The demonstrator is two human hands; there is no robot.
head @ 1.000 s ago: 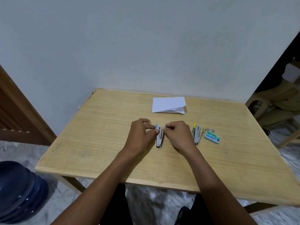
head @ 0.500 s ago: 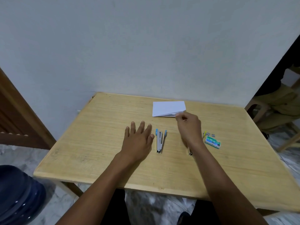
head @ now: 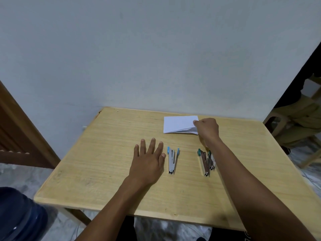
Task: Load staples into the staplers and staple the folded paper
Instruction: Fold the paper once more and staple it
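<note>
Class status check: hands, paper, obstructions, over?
Left grip flat on table beside blue stapler. Right grip pinches corner of folded paper. Green stapler below right forearm.

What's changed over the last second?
Both grips let go of the blue stapler. The left grip slid left and rests flat on the table; the right grip reached forward and pinches the folded paper at its right corner. Stapler and paper stayed put.

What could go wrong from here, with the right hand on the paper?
1. The right hand pinches only one corner of the paper, whose layers gape at the near edge, so dragging it may unfold it.
2. The right forearm crosses over the teal stapler, which lies open. Pulling back could knock it.
</note>
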